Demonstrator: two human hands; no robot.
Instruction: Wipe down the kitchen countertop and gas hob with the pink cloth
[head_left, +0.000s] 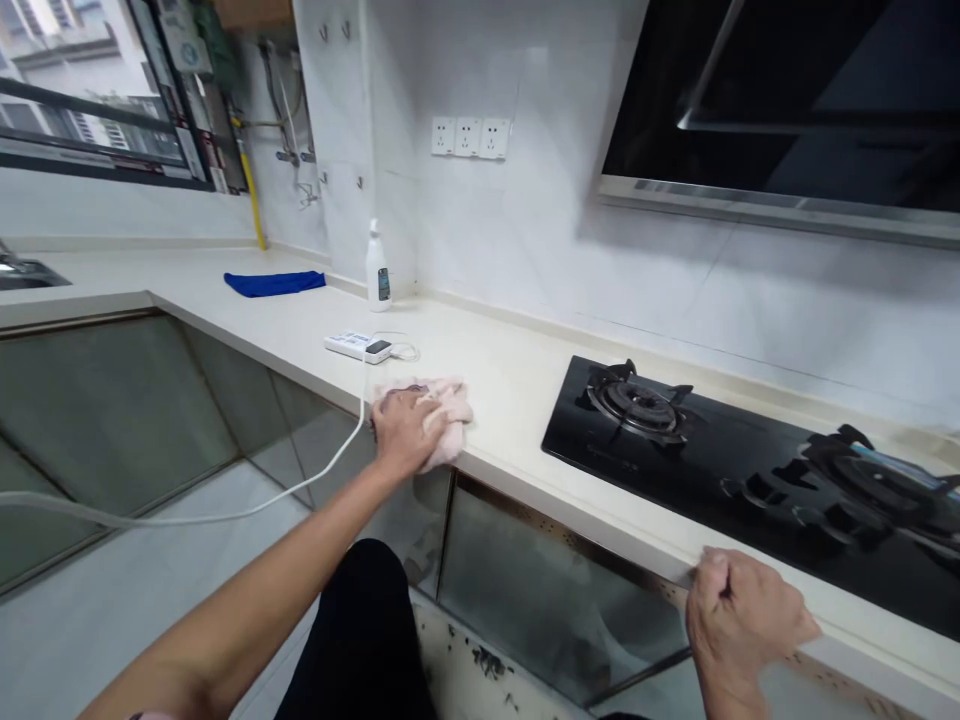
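My left hand presses down on a crumpled pale pink cloth at the counter's front edge, its fingers curled over the fabric. Part of the cloth hangs past the edge. My right hand is closed in a fist against the front edge of the counter, below the black gas stove; nothing shows in it. Just beyond the cloth lies a white power bank with a white cable that runs off to the left.
A white spray bottle stands near the wall, and a folded blue cloth lies farther left on the pale counter. A sink is at the far left. The dark range hood overhangs the stove; cabinet doors run below.
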